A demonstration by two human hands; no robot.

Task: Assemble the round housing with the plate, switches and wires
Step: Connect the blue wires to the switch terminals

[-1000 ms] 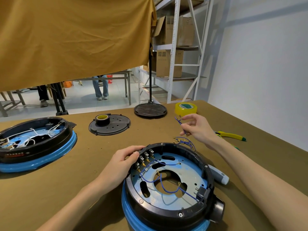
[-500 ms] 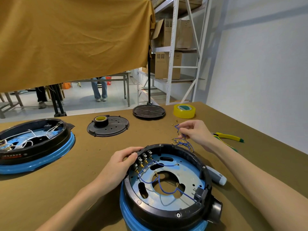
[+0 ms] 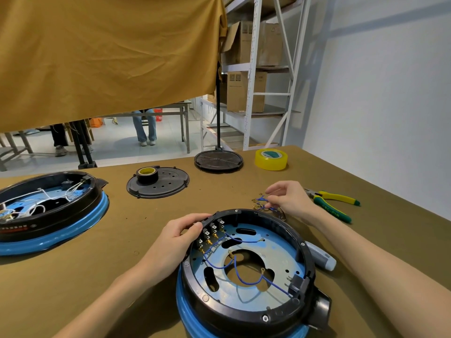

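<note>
Round housing [image 3: 246, 296]: black ring on blue base, near edge of table [image 3: 73, 276], open side up. Plate [image 3: 275, 259] (blue-grey metal) already seated inside. Switches [image 3: 211, 231]: row of 4 fitted at upper-left inner wall, w/ brass terminals. Wires: approx. 3 blue leads [image 3: 246, 280] already run from switch row across plate; several ring-terminal ends look loose, not yet fastened. Spare blue wires [image 3: 264, 206]: small heap on table just beyond housing rim. Left hand [image 3: 175, 237]: fingers curled over rim beside switch row, steadying housing. Right hand [image 3: 290, 200]: fingertips pinch one wire at the heap. Est. status: mid-wiring; remaining leads, terminal fixing and closing-up still to do. Black cover disc [image 3: 158, 185] w/ small tape roll on it, not yet fitted. Also on table: second housing [image 3: 48, 211] w/ white wires at left, yellow tape roll [image 3: 271, 159], pliers [image 3: 333, 203], screwdriver [image 3: 321, 259] touching housing at right.
</note>
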